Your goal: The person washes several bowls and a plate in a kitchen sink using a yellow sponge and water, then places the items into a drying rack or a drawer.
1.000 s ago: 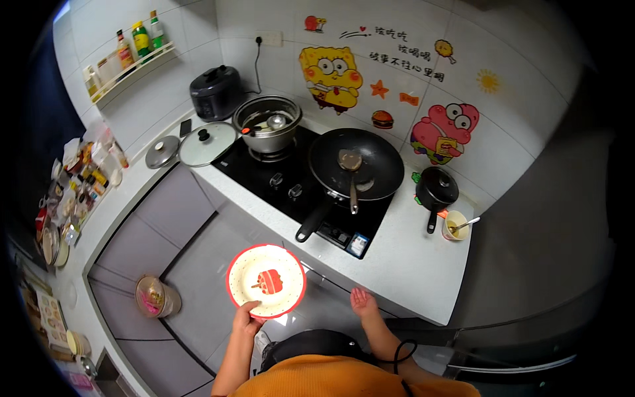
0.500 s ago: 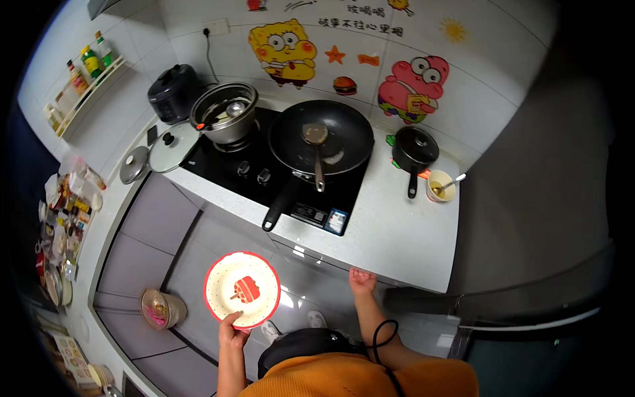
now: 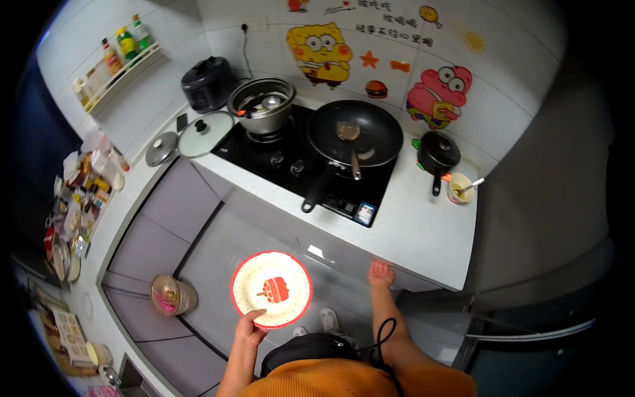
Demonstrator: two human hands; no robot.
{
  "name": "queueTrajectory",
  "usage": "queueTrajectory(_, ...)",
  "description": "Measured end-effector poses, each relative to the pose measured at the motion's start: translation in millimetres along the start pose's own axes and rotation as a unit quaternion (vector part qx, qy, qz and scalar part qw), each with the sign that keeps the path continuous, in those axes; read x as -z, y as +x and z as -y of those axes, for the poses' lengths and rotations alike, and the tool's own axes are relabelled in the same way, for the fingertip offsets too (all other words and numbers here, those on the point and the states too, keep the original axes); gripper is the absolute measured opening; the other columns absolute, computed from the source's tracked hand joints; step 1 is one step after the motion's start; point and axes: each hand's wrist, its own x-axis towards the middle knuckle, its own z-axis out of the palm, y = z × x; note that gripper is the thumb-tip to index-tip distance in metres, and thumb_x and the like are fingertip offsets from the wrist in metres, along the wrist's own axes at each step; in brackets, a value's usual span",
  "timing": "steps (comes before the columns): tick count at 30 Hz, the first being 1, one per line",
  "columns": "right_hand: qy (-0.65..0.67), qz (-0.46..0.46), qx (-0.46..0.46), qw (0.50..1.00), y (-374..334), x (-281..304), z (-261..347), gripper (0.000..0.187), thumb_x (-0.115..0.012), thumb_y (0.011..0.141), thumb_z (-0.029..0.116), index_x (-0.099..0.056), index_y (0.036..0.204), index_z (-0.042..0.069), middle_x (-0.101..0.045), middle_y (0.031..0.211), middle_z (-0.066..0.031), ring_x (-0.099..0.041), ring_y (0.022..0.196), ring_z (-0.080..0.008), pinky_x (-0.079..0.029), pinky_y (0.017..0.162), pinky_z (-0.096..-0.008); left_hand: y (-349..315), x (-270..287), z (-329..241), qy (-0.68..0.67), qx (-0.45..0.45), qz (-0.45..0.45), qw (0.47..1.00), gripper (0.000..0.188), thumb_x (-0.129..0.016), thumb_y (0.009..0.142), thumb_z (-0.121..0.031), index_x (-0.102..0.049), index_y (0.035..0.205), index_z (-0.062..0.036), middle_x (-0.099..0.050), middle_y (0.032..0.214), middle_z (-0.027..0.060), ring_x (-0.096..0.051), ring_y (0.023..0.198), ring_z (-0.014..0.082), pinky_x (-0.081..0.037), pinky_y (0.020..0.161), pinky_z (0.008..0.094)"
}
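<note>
A cream plate with a red rim and a red cake picture is pinched in my left hand. The thumb lies over the near rim, and the fingers are hidden underneath. The plate hangs over the floor in front of the counter, its face up and nothing on it. My right hand is by the counter's front edge, fingers loosely bent and nothing seen in them. Across from the hands, a black wok sits on the black hob, with a spatula resting inside.
Left of the wok stands a steel pot with a ladle in it; beside it are a glass lid and a dark cooker. A small black saucepan and a cup with a spoon stand right. A bin is on the floor.
My view has turned left, so the kitchen sits further right in the picture. The plate stays in my left hand, and my right hand stays near the counter edge.
</note>
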Motion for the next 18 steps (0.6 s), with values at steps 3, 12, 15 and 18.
queueTrajectory(3, -0.06, -0.004, 0.016, 0.998, -17, 11, 3, 0.039, -0.032, 0.081, 0.033, -0.051, 0.104, 0.007, -0.052, 0.116, -0.0053, -0.052, 0.103, -0.021, -0.04, 0.09, -0.0414, -2, 17, -7, -0.003, -0.002, -0.006, 1.0, 0.05, -0.052, 0.071, 0.008, -0.039, 0.119, 0.0017, -0.05, 0.115, 0.0178, -0.053, 0.103, 0.0316, -0.047, 0.087, 0.0457)
queueTrajectory(12, -0.24, -0.025, 0.01, 0.97, -48, 73, 5, 0.048, -0.022, 0.093, 0.041, -0.043, 0.114, 0.003, -0.052, 0.117, -0.0097, -0.049, 0.11, -0.023, -0.037, 0.094, -0.0421, -19, 46, -26, 0.011, -0.004, 0.01, 1.0, 0.05, -0.051, 0.072, 0.006, -0.038, 0.12, 0.0035, -0.049, 0.115, 0.0191, -0.053, 0.102, 0.0317, -0.048, 0.085, 0.044)
queueTrajectory(15, -0.32, -0.036, 0.006, 0.947, -71, 95, 7, 0.044, -0.023, 0.094, 0.036, -0.043, 0.113, 0.002, -0.051, 0.117, -0.0107, -0.051, 0.107, -0.0236, -0.04, 0.091, -0.041, -18, 55, -28, 0.019, 0.014, 0.006, 1.0, 0.049, -0.051, 0.072, 0.007, -0.038, 0.12, 0.0042, -0.049, 0.115, 0.0195, -0.054, 0.101, 0.0312, -0.049, 0.083, 0.0436)
queueTrajectory(18, -0.363, -0.028, -0.022, 0.931, -88, 119, 14, 0.041, -0.025, 0.095, 0.032, -0.042, 0.113, 0.001, -0.052, 0.117, -0.0121, -0.053, 0.105, -0.0244, -0.043, 0.088, -0.0397, -13, 67, -25, 0.032, 0.024, 0.012, 0.999, 0.048, -0.053, 0.073, 0.005, -0.039, 0.119, 0.0038, -0.051, 0.114, 0.0189, -0.055, 0.1, 0.0307, -0.05, 0.082, 0.0422)
